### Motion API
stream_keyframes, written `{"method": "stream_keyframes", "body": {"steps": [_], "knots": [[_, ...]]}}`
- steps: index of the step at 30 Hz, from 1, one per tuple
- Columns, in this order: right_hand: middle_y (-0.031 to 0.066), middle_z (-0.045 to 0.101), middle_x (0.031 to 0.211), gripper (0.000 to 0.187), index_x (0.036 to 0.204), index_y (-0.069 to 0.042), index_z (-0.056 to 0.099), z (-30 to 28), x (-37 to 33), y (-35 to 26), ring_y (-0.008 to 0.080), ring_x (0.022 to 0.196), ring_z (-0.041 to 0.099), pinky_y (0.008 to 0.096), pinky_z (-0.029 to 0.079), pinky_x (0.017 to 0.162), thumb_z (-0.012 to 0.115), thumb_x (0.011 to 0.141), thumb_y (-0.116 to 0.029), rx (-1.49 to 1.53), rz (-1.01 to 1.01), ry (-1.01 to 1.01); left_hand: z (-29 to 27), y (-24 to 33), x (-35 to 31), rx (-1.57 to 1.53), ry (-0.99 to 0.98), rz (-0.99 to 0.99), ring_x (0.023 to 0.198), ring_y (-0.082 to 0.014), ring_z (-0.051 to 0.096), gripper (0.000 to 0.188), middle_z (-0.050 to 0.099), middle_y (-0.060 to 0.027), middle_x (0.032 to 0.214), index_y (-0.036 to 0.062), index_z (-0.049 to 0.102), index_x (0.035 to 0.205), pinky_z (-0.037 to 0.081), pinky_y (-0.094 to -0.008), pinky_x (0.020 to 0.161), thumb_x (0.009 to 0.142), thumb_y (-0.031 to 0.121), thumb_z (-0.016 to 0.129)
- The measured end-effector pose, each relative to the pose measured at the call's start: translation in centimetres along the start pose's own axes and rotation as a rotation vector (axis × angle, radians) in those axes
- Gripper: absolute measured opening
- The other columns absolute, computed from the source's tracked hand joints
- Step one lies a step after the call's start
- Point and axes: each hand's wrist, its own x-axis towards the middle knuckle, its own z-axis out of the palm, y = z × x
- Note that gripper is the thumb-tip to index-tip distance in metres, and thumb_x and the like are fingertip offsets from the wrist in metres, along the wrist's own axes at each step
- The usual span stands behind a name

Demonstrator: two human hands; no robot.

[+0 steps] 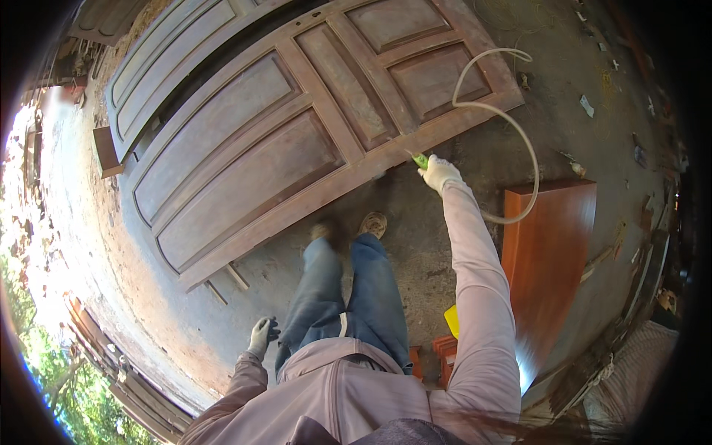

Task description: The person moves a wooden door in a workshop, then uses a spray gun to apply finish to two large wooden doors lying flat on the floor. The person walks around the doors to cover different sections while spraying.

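Note:
My right hand (440, 173), in a pale glove, is closed round the green handle of what looks like an air blow gun (420, 160). Its thin tip points at the near edge of a brown panelled wooden door (326, 189), which lies flat in front of me. A clear hose (535, 159) loops from behind my right forearm over the door's right end. My left hand (262, 335), gloved with dark fingertips, hangs beside my left thigh, loosely open, with nothing seen in it.
A second panelled door (159, 81) lies beyond the first. To my right stands a glossy reddish-brown wooden panel (552, 245). A yellow object (452, 321) and reddish blocks (445, 352) are partly hidden by my right arm. Scraps litter the floor (586, 106) at right.

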Motion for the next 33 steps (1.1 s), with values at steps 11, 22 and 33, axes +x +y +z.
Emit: {"method": "stream_keyframes", "body": {"steps": [11,22,33], "knots": [[0.0220,0.065,0.095,0.037,0.102,-0.004,0.050,-3.4,8.9,-2.5,0.0378,0.090,0.063,0.0483,0.049,0.078,0.060,0.085,-0.036,-0.055,-0.120,-0.019,5.5,1.1,1.9,0.047,0.327,-0.166,0.046,-0.0126,0.051,0.023,0.062,-0.0046,0.069,0.0108,0.064,0.100,0.036,-0.0249,0.038,0.092,0.029,0.053],[0.0131,0.070,0.094,0.025,0.105,-0.006,0.060,-14.2,28.5,-29.9,0.0280,0.088,0.069,0.0430,0.055,0.068,0.047,0.092,-0.022,-0.183,-0.414,0.047,18.2,12.2,4.1,-0.344,0.163,-0.226,0.064,-0.0209,0.063,0.025,0.065,-0.0098,0.083,0.0090,0.058,0.109,0.050,-0.0301,0.054,0.092,0.027,0.056],[0.0226,0.061,0.113,0.041,0.114,-0.007,0.056,-28.7,46.3,-8.5,0.0354,0.107,0.059,0.0456,0.046,0.090,0.057,0.086,-0.037,-0.075,0.004,0.257,22.7,7.0,2.0,-0.640,0.346,-0.343,0.056,-0.0274,0.060,0.020,0.061,-0.0128,0.075,0.0106,0.057,0.104,0.047,-0.0364,0.046,0.089,0.022,0.060]]}}
